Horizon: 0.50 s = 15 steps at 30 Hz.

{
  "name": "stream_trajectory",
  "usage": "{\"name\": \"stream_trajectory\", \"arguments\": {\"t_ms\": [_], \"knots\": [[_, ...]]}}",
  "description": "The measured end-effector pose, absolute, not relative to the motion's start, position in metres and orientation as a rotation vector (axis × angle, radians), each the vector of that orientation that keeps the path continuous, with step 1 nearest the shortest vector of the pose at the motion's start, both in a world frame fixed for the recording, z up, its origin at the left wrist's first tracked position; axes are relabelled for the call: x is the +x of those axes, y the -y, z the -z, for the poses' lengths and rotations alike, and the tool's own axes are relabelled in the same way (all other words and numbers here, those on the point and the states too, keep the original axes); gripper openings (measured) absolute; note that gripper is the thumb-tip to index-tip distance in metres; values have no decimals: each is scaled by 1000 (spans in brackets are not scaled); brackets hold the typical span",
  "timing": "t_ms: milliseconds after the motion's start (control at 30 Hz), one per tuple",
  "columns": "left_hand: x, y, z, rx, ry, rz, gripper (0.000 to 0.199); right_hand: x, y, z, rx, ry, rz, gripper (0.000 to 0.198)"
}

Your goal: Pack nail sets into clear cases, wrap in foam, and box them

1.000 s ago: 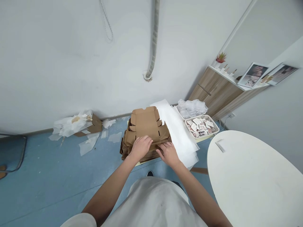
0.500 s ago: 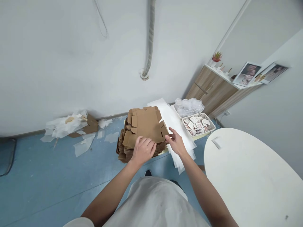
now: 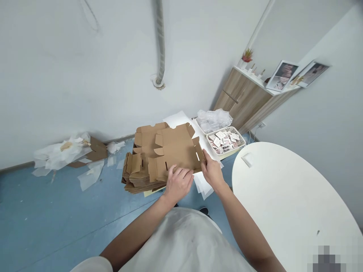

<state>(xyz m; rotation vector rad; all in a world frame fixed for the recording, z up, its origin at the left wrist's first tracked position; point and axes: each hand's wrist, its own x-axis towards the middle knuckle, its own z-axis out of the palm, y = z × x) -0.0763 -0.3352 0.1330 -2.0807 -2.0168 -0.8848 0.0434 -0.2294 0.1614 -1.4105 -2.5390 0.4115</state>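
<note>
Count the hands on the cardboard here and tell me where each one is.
2. The left hand is at the near edge of the top unfolded box; the right hand is at its right edge. Some fingers are partly hidden.

Cool, soft, fairly even light fills the room from a source out of view. The smooth white oval worktop [image 3: 283,196] reads bright and nearly uniform; blocky grey pixels [image 3: 326,262] cover part of its near end. Behind the worktop, a wood-grain cabinet [image 3: 246,94] leans with wide-angle distortion, soft shadow alongside. Left of the worktop, the flat brown cardboard blank [image 3: 180,145] looks reasonably sharp; farther left, a thin pale hanging chain [image 3: 91,17] blurs.
</note>
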Motion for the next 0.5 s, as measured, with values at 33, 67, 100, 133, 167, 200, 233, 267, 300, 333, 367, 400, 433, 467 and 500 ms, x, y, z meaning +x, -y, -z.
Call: {"name": "stream_trajectory", "arguments": {"t_ms": [33, 67, 100, 133, 167, 200, 233, 267, 300, 333, 367, 400, 433, 467, 500], "knots": [[-68, 333, -136, -2102, 2013, 883, 22, 55, 227, -160, -1420, 2469, -438, 48], [-60, 331, -139, -2124, 2006, 883, 23, 69, 226, -159, -1436, 2398, -470, 48], [-51, 329, -142, -2139, 1995, 885, 25, 84, 224, -157, -1456, 2328, -505, 48], [-43, 327, -144, -2142, 1979, 895, 27, 100, 223, -156, -1479, 2260, -541, 48], [-35, 326, -146, -2130, 1963, 912, 30, 117, 222, -154, -1504, 2198, -577, 48], [-28, 324, -147, -2100, 1953, 938, 33, 135, 222, -153, -1536, 2135, -603, 49], [-21, 322, -147, -2055, 1955, 974, 38, 154, 223, -151, -1576, 2073, -620, 49], [-14, 320, -147, -2000, 1975, 1019, 43, 172, 223, -149, -1622, 2012, -627, 49], [-7, 316, -146, -1942, 2021, 1072, 51, 191, 225, -148, -1667, 1951, -628, 50], [0, 311, -144, -1894, 2092, 1127, 58, 210, 227, -146, -1708, 1889, -626, 50], [7, 305, -141, -1871, 2184, 1185, 66, 229, 230, -143, -1742, 1827, -627, 50], [15, 297, -137, -1881, 2288, 1248, 72, 247, 234, -140, -1770, 1767, -633, 51], [24, 289, -132, -1928, 2400, 1314, 75, 264, 239, -137, -1797, 1707, -642, 51], [34, 281, -125, -2017, 2507, 1382, 76, 280, 244, -133, -1822, 1650, -652, 51], [45, 272, -119, -2141, 2595, 1459, 74, 294, 249, -127, -1846, 1595, -662, 51]]}}
